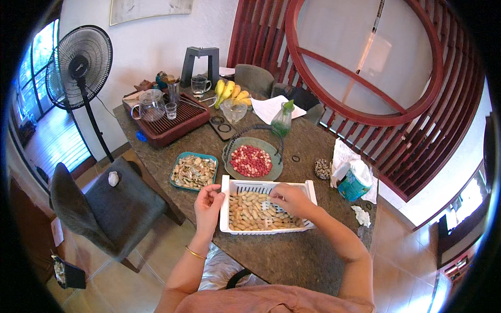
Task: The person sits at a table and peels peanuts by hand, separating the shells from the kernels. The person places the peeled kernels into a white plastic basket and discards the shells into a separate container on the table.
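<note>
A white slotted plastic basket (224, 207) of unshelled peanuts (250, 211) stands on the stone-look table before me. My left hand (209, 203) is at the basket's left end, its thumb by the rim and its fingers curled; whether it grips the rim I cannot tell. Over the basket's right half, my right hand (290, 200) reaches down with bent fingers at the peanuts; what lies between its fingertips is hidden. Behind the basket, a green handled dish (229, 160) bears red and pale shelled peanuts (250, 161). A teal tray (214, 158) of empty peanut shells (193, 172) sits to its left.
A tea tray (172, 129) with a glass teapot (152, 107) stands back left, near bananas (225, 92) and a glass bowl (234, 111). A green glass vase (282, 121) is behind the dish. Tissues in a teal pack (354, 184) stand right. A grey chair (121, 203) is left.
</note>
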The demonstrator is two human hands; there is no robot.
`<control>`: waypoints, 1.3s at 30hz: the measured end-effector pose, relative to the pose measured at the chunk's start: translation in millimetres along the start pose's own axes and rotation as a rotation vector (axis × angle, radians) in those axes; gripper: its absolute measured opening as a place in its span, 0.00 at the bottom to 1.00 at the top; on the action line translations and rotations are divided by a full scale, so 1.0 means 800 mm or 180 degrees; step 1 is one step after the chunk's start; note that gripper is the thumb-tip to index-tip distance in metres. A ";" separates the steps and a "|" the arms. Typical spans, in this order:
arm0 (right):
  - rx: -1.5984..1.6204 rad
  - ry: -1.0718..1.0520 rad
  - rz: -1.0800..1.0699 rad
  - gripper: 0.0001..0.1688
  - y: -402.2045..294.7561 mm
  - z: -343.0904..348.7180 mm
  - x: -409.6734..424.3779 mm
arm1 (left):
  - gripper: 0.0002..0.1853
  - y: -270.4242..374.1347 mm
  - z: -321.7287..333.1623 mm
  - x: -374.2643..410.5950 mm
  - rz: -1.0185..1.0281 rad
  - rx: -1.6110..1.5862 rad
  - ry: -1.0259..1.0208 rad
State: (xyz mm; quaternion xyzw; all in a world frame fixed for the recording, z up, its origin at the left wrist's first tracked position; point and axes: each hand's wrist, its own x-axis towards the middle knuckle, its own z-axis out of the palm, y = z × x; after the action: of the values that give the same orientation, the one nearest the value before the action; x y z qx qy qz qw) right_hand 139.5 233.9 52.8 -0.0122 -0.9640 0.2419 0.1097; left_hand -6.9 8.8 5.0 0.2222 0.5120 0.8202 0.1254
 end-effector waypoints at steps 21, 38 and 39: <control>0.4365 0.0075 0.0372 0.09 -0.118 0.005 0.032 | 0.15 0.104 0.053 -0.004 0.1500 0.1534 -0.1009; 0.3982 0.0913 -0.0258 0.06 -0.115 0.012 0.026 | 0.48 0.086 0.099 0.025 0.0399 0.0366 -0.2318; 0.3933 0.0999 -0.0261 0.05 -0.124 0.012 0.024 | 0.51 0.086 0.101 0.026 0.0195 0.0346 -0.2428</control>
State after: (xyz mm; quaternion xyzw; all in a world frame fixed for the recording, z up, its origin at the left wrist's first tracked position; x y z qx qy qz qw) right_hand 121.8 143.0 94.7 0.0549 -0.6189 0.7440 0.2456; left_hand 16.0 50.4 101.8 0.5328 0.4645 0.6537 0.2703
